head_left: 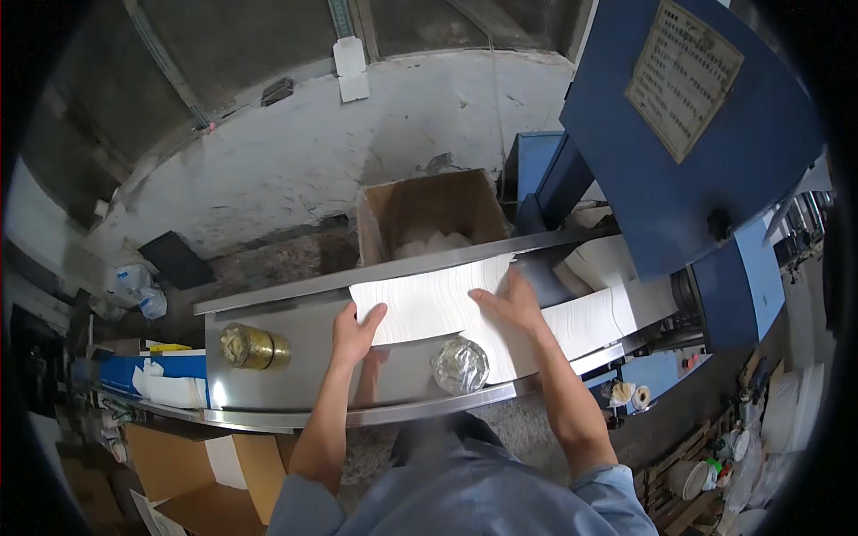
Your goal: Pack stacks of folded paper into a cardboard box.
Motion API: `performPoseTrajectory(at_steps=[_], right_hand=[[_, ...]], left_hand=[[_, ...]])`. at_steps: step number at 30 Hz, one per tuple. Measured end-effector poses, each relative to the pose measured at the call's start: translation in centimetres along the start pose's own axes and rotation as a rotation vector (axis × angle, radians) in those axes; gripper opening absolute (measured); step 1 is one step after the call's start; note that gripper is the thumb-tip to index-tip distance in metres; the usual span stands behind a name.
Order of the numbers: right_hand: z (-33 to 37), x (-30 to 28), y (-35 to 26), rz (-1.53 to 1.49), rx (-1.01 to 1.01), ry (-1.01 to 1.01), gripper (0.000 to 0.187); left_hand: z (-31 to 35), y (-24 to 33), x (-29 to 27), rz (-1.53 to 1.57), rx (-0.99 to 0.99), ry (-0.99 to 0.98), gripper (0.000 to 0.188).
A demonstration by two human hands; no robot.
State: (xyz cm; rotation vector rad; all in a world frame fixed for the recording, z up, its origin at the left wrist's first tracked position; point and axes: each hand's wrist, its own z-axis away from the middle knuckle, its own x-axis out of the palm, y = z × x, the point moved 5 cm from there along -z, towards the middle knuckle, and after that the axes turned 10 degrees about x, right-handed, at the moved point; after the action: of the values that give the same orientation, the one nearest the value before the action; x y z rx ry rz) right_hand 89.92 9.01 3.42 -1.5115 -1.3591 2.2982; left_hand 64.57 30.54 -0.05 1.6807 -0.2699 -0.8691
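Observation:
Between both hands lies a long stack of white paper pieces (pixel 420 302), packed edge to edge, over a shiny metal trough (pixel 304 380). My left hand (pixel 351 332) grips its left end, thumb on top. At the other end my right hand (pixel 511 304) presses in with thumb and fingers. More white paper (pixel 581 329) runs in a row from the right, beside my right forearm. A round thing wrapped in clear plastic (pixel 460 364) rests in the trough just in front of the stack. Farther left stands a yellowish cylinder (pixel 255 347), seemingly rolls of tape.
Behind the trough's raised metal rail (pixel 411 270) is a cardboard box (pixel 429 205) with whitish material inside. A blue machine (pixel 697 134) rises on the right. An open carton (pixel 197 482) sits at the lower left, below a blue box (pixel 152 380) with white paper on it.

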Motion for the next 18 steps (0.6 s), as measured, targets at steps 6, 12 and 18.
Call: performPoseTrajectory(at_steps=[6,12,18], right_hand=[[3.1,-1.6,-3.3,-0.405,-0.209,0.082,0.066],[6.6,-2.7,-9.1,-0.527,-0.34,0.158,0.079],[13.5,1.0,-19.6,-0.535,-0.533,0.066,0.08]], left_hand=[[3.6,6.5,-1.9,0.171,0.111,0.184,0.034],[9.5,11.3,-7.2,0.328,0.286,0.42,0.038],[18.6,9.6,-16.3,0.338,0.306,0.625,0.045]])
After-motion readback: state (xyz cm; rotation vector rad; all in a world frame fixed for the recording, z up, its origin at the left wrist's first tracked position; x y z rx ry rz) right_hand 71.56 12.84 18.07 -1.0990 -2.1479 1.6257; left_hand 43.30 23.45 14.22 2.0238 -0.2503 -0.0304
